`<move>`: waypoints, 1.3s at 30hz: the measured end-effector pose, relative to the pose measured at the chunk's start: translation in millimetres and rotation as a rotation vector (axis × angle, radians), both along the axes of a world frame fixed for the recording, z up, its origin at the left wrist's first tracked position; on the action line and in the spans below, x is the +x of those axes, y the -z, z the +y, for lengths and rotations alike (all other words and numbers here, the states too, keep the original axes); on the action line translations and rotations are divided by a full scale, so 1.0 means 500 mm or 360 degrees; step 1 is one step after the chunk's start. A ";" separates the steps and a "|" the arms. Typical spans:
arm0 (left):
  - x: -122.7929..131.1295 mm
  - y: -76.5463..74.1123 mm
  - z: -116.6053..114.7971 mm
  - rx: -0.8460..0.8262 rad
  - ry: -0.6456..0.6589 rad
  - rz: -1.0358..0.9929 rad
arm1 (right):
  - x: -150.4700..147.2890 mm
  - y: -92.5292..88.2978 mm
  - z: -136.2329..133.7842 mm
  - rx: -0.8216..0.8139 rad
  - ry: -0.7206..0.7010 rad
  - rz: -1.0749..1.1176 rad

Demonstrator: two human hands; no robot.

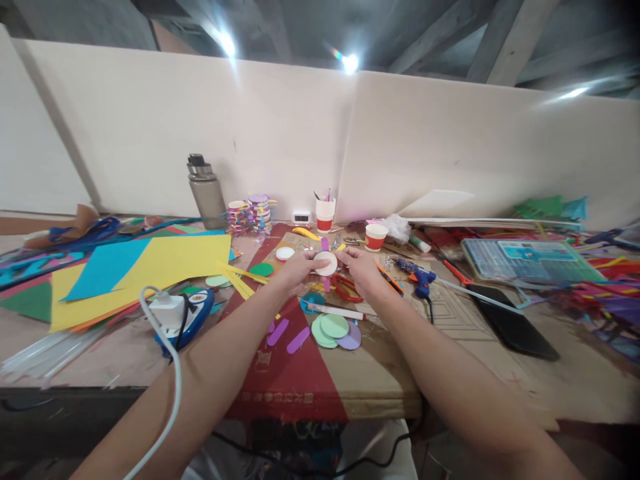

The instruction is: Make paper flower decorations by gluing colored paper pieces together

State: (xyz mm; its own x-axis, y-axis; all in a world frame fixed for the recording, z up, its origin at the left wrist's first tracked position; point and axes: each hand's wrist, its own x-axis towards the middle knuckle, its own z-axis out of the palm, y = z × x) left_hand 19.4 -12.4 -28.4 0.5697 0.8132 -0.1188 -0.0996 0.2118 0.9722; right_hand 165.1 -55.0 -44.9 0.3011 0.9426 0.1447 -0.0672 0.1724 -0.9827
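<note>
My left hand (299, 272) pinches a small white disc (327, 265) by its left side, over the middle of the table. Purple tabs (325, 244) stick out from the disc's top and bottom. On the right, my right hand (361, 268) has its fingertips closed on a small yellow strip (342, 247), near the disc's edge. Below lie pale green foam-like circles (334, 325), a lilac circle (350, 337), loose purple strips (299, 340) and a white marker (336, 311). Red-handled pliers (347, 289) rest beneath my right hand.
A blue glue gun (423, 281), a black phone (515, 323) and a clear plastic case (530, 260) are to the right. Yellow sheets (170, 267), a power strip (200, 310) and its white cable lie left. Behind stand a bottle (207, 197), paper cups (376, 237) and disc stacks (259, 213).
</note>
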 end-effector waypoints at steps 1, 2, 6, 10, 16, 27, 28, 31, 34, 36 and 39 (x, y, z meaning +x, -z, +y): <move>0.000 0.001 0.001 0.0003 -0.0001 0.0007 | 0.001 0.001 0.000 -0.0006 -0.0002 -0.0010; 0.000 0.002 0.001 0.0006 0.0000 0.0010 | 0.001 0.000 0.000 -0.0013 -0.0004 -0.0014; 0.000 0.004 0.003 0.0022 0.0015 0.0006 | -0.003 -0.009 -0.007 -0.0033 -0.0025 0.0020; 0.000 0.005 0.002 0.0024 0.0025 0.0013 | -0.004 -0.020 -0.014 -0.0061 -0.0038 0.0017; -0.005 -0.005 0.004 0.0029 -0.0101 -0.0063 | 0.012 -0.028 -0.009 -0.0071 0.0069 -0.0017; -0.014 -0.007 0.034 0.0135 -0.0505 -0.0315 | 0.024 -0.042 -0.030 0.0065 0.0152 -0.1081; -0.013 -0.008 0.033 0.0122 -0.0532 -0.0320 | 0.023 -0.040 -0.030 0.0074 0.0157 -0.1121; -0.011 -0.010 0.031 0.0105 -0.0567 -0.0337 | 0.026 -0.033 -0.025 0.0074 0.0205 -0.1161; -0.010 -0.010 0.029 0.0116 -0.0571 -0.0339 | 0.048 -0.032 -0.025 0.0010 0.0323 -0.1160; -0.010 -0.008 0.029 0.0132 -0.0584 -0.0362 | 0.080 -0.037 -0.035 -0.0039 0.0415 -0.1173; -0.010 -0.003 0.029 0.0183 -0.0593 -0.0412 | 0.148 -0.045 -0.072 -0.0076 0.0643 -0.1364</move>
